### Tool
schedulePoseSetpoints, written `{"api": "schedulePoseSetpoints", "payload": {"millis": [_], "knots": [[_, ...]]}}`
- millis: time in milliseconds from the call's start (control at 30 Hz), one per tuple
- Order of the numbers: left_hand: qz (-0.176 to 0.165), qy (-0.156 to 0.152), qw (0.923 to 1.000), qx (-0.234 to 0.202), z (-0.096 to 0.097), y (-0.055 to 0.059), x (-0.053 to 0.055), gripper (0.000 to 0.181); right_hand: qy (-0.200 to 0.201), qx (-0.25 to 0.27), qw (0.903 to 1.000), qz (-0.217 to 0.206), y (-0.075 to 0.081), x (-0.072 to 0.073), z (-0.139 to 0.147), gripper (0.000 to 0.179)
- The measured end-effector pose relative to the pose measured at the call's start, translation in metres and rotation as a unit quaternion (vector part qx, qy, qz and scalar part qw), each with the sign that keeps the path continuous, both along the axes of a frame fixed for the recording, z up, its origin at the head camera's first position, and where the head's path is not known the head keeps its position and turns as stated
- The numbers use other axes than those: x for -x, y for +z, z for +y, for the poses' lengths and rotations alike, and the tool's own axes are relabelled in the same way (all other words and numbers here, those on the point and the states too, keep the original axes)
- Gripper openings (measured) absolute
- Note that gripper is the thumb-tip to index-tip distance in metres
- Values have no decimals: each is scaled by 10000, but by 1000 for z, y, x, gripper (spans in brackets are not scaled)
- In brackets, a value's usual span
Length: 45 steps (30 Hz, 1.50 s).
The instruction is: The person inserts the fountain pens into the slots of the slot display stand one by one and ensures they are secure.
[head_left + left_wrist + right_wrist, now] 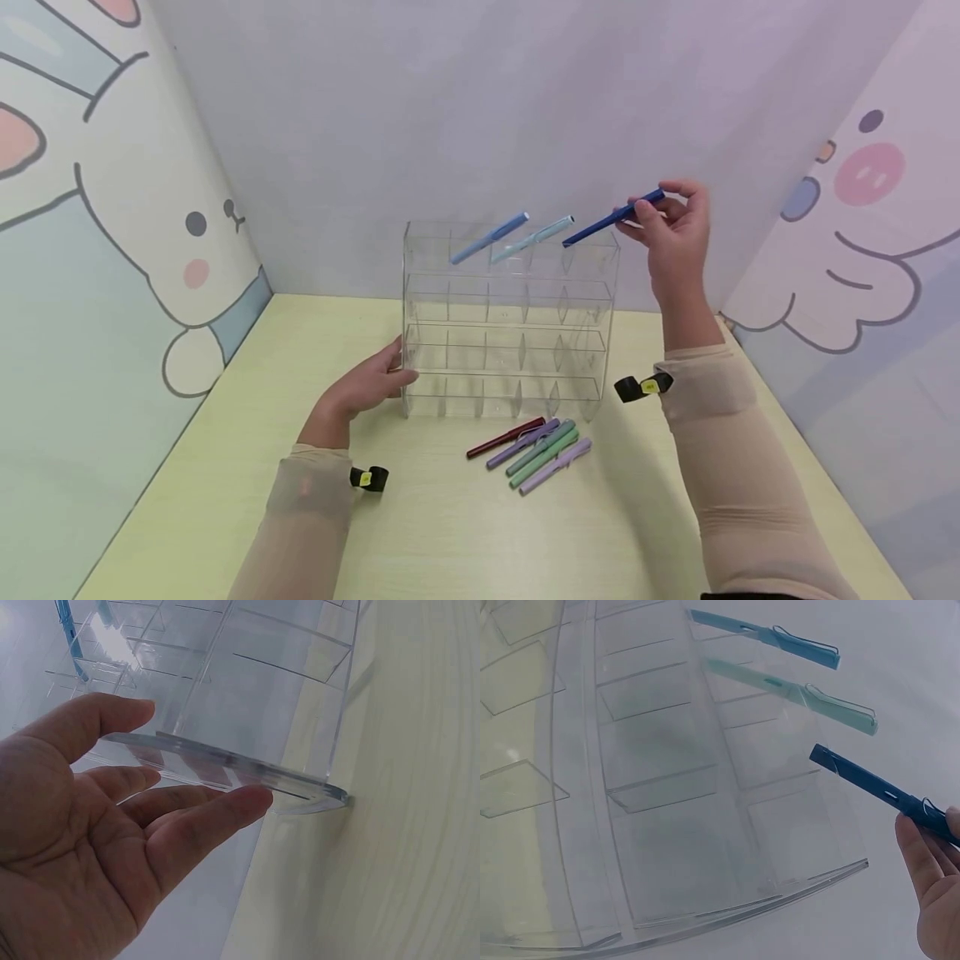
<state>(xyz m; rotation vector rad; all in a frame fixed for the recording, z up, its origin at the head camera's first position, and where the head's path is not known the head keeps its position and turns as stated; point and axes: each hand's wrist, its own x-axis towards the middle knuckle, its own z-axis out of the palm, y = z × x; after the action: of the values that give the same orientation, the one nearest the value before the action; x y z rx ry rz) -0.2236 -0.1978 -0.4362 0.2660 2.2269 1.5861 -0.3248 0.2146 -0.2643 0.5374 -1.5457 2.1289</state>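
A clear acrylic tiered pen rack (504, 333) stands on the table, divided into small compartments. My left hand (369, 385) grips its left side panel, the thumb (124, 714) on one face and the fingers on the other. My right hand (675, 237) pinches a dark blue pen (611, 221) by its upper part, held slanting over the right part of the top tier. The pen's lower tip is close to the rack; contact cannot be told. To its left, a medium blue pen (489, 239) and a pale blue pen (534, 238) lean in the top tier.
Several pens lie side by side on the table in front of the rack: a dark red pen (506, 437), a purple pen (523, 443), green ones and a lilac pen (555, 467). A pale wall (450, 125) rises behind; printed cartoon panels flank both sides.
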Motion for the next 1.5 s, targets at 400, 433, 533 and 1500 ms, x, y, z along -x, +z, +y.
{"api": "schedulePoseSetpoints", "payload": {"millis": [400,433,533,1500], "knots": [[-37,31,10000,2,0,-1,0,80,-52,-574,9983,-65,-14,-1,-6,32],[-47,36,10000,13,0,-1,0,80,-71,-617,9980,-74,-15,-1,-6,32],[-87,67,9999,46,0,-2,-1,81,-127,-747,9970,-142,-16,-2,-7,33],[2,19,10000,14,0,-3,0,82,-666,-2168,9728,-481,-17,-5,-11,36]]}}
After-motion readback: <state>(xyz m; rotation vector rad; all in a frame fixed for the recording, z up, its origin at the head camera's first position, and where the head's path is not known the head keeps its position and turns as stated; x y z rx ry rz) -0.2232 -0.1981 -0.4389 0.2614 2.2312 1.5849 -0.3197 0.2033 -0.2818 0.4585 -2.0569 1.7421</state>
